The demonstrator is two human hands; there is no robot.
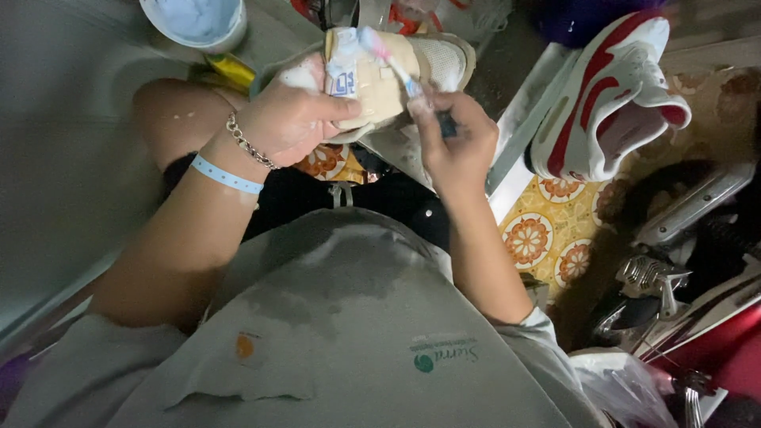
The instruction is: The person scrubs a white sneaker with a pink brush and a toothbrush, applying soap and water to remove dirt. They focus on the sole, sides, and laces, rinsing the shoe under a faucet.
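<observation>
The right hand (453, 139) is closed in a pinch on a toothbrush (388, 57), fingers low on the handle, the bristle end slanting up and to the left onto the beige shoe (380, 79) in the upper middle of the frame. The left hand (289, 119) is wrapped shut around that shoe from the left side, thumb across its near face, holding it up off the lap with the heel toward the top of the frame. So the shoe sits between the two grips: clamped in the left, touched at its top by the brush head held in the right.

From where I stand, the risk looks like slipping. The shirt is already marked with wet patches, and if the shoe is wet too, a hard stroke could twist it in the left hand or send the brush skidding off the edge toward the thumb. The hold so far down the handle gives little control of the head. Splashes would land on the lap.

Further out, a pale blue tub (194, 20) sits at the upper left, close enough to be knocked by the left elbow. A red-and-white sneaker (610, 95) leans at the upper right over a patterned floor (547, 230).
</observation>
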